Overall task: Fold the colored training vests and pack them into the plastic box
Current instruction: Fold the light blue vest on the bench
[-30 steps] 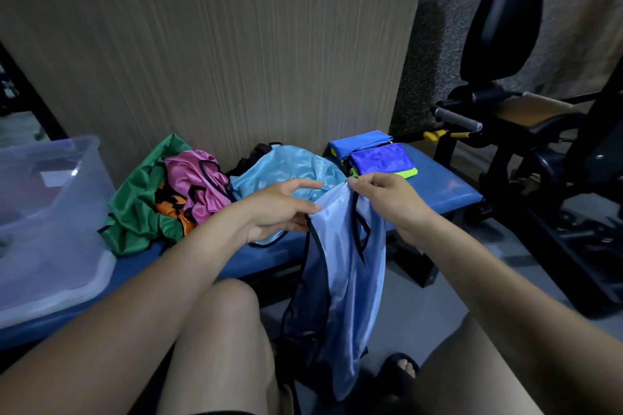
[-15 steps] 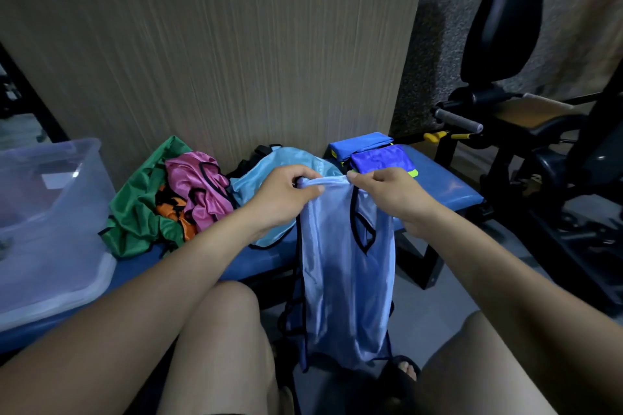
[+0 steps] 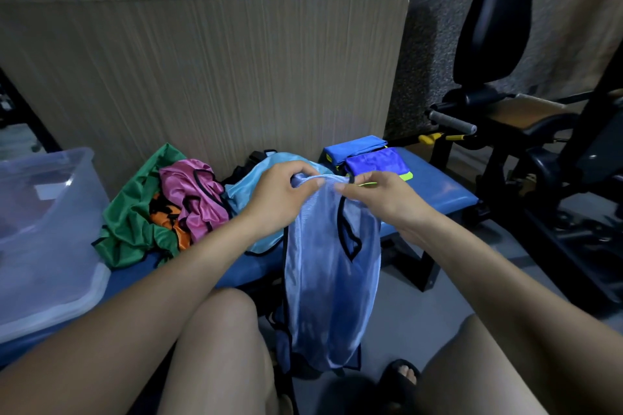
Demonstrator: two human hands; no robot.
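Observation:
A pale blue vest [image 3: 328,280] with black trim hangs down between my knees. My left hand [image 3: 279,192] and my right hand [image 3: 377,194] pinch its top edge close together, above the front of the blue bench [image 3: 435,192]. Behind the hands lies a light blue vest [image 3: 249,185]. A loose heap of a green vest [image 3: 131,212], a pink vest [image 3: 192,192] and an orange vest [image 3: 165,216] sits on the bench to the left. Folded blue vests [image 3: 367,158] are stacked at the bench's right end. The clear plastic box [image 3: 50,236] stands at the far left.
A wood-grain wall panel [image 3: 209,71] rises right behind the bench. Black gym equipment [image 3: 526,131] with a padded seat and handles fills the right side. My bare knees and a sandalled foot [image 3: 403,374] are at the bottom, over grey floor.
Both hands have lifted the pale blue vest higher and moved closer together along its top edge. The vest now hangs flatter and straighter than a second ago.

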